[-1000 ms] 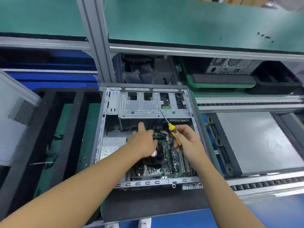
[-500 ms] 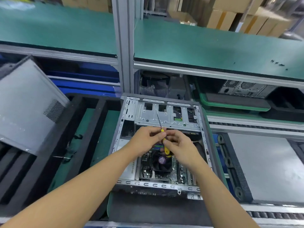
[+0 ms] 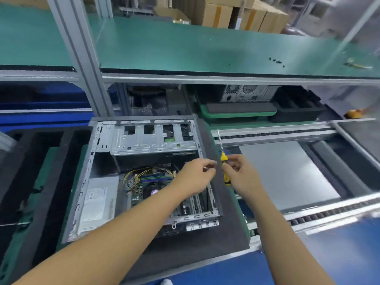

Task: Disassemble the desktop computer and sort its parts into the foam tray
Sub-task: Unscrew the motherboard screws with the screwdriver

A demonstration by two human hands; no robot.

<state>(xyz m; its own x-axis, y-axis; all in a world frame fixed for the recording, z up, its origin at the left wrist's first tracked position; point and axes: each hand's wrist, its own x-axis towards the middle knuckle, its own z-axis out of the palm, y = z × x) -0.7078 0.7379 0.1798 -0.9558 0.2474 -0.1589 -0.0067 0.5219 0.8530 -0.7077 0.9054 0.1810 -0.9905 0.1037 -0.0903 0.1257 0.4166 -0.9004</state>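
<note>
The desktop computer [image 3: 152, 140] lies open on a dark mat [image 3: 195, 243] on the worktop [image 3: 236, 268], just right of the foam tray [image 3: 63, 161]; both hands hover at its right edge. The right hand [image 3: 240, 177] has its grip wrapped round the yellow screwdriver [image 3: 224, 167], shaft pointing up; the left hand [image 3: 197, 175] has its fingertips drawn together, and whether that grip pinches a screw I cannot tell (too small). The steel case looks stiff, heavy and likely sharp-edged; the motherboard [image 3: 152, 182] is probably fragile, best lifted by its edges; the yellow cables [image 3: 141, 171] are soft, best pulled at the plugs.
</note>
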